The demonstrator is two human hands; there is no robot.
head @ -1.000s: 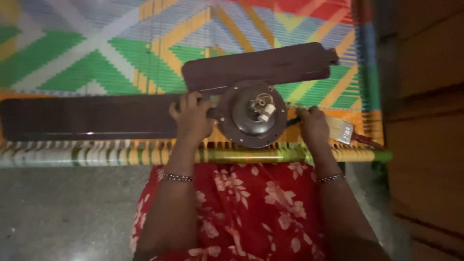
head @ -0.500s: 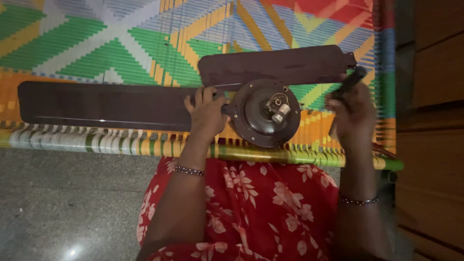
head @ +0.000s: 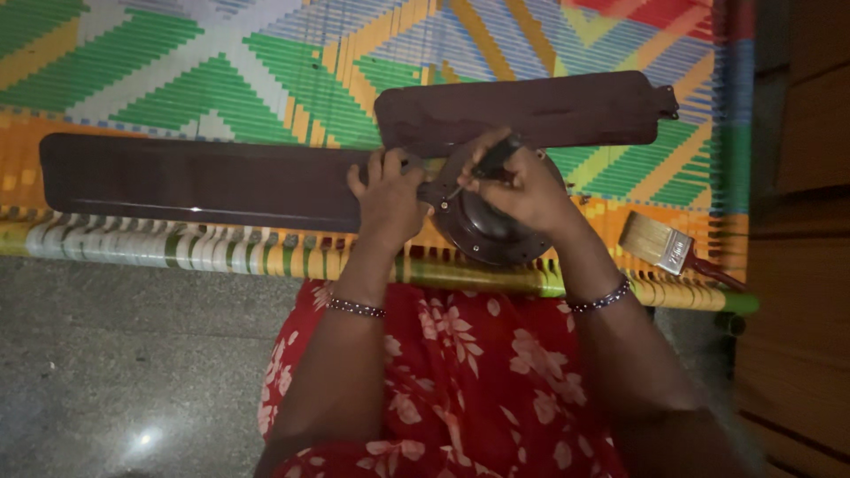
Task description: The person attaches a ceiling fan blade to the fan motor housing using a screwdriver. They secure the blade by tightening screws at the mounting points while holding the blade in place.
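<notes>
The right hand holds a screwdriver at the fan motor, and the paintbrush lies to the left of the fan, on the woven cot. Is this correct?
Not quite. In the head view the paintbrush lies to the right of the fan motor, on the woven cot. The right hand does hold a screwdriver at the motor.

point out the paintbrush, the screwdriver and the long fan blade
paintbrush [head: 653,241], head view, on the bristles
screwdriver [head: 494,158], head view, on the dark handle in the right hand
long fan blade [head: 195,181], head view, mid-blade

— We see dim, even light here; a small glare spot shines on the stone floor [head: 142,436] at lower left.

— We agree: the right edge falls dark, and fine detail stays soft.
</notes>
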